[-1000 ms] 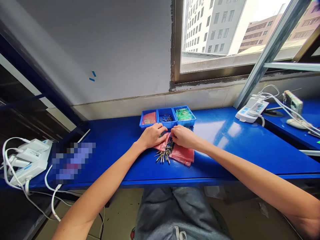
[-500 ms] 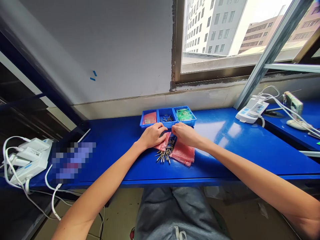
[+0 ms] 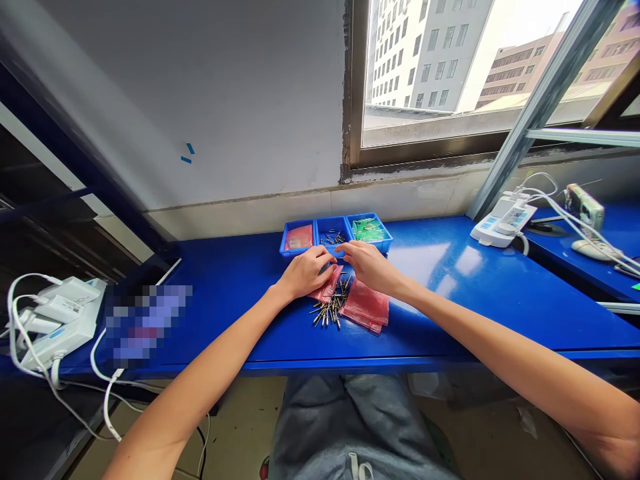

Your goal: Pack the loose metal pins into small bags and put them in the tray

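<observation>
My left hand [image 3: 306,272] is closed, fingers curled on the upper end of a small pink plastic bag [image 3: 327,288] on the blue table. Just right of it, my right hand [image 3: 369,265] is open, its fingers stretched towards the left fingertips. I see nothing held in it. Between and below the hands lies a loose pile of small metal pins [image 3: 330,311]. Beside the pile, under my right wrist, rests a stack of flat pink plastic bags [image 3: 367,307]. The inner fingertips of both hands are partly hidden.
Behind my hands stands a blue three-part tray [image 3: 388,244], holding a pink bag [image 3: 299,237], dark metal pins [image 3: 334,237] and green plastic bags [image 3: 370,229]. White power strips with cables stand left [image 3: 70,327] and right [image 3: 505,220]. The blue table [image 3: 450,320] ends close to my lap.
My right hand has opened from a closed grip, its fingers now stretched to the left and slightly up. My left hand has stayed nearly still on the pink bag.
</observation>
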`<state>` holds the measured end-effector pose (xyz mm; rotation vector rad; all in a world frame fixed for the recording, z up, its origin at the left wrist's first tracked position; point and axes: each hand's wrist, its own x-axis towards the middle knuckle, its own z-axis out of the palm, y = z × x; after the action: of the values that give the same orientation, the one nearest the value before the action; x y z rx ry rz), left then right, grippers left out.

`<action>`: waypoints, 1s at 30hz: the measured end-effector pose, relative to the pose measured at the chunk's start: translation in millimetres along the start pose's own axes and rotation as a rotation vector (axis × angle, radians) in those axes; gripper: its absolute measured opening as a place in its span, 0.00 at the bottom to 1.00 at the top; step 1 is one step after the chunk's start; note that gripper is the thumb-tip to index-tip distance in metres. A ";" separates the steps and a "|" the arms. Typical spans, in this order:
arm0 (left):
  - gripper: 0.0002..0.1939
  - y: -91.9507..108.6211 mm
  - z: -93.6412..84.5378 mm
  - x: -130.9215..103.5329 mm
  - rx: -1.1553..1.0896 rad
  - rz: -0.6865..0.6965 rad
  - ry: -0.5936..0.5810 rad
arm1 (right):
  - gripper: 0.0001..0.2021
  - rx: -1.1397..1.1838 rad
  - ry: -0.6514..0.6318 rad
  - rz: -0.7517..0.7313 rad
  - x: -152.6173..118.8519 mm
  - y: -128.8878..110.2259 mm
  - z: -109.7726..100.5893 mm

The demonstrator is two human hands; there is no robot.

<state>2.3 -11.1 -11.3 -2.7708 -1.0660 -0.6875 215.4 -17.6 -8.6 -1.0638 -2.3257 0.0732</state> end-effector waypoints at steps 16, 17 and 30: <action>0.12 -5.8 4.8 -0.2 -0.013 0.048 0.064 | 0.05 0.334 0.168 0.058 -0.1 -16.3 0.5; 0.11 -5.8 4.9 -0.3 -0.010 0.050 0.066 | 0.04 0.361 0.171 0.056 0.0 -16.8 0.8; 0.16 -6.4 3.8 -0.2 -0.015 -0.022 0.063 | 0.06 0.283 0.210 0.053 3.8 -7.7 -1.8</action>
<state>-0.5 -5.5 -15.2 -2.7336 -1.0844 -0.7835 209.1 -20.5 -3.2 -0.9415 -2.0274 0.2884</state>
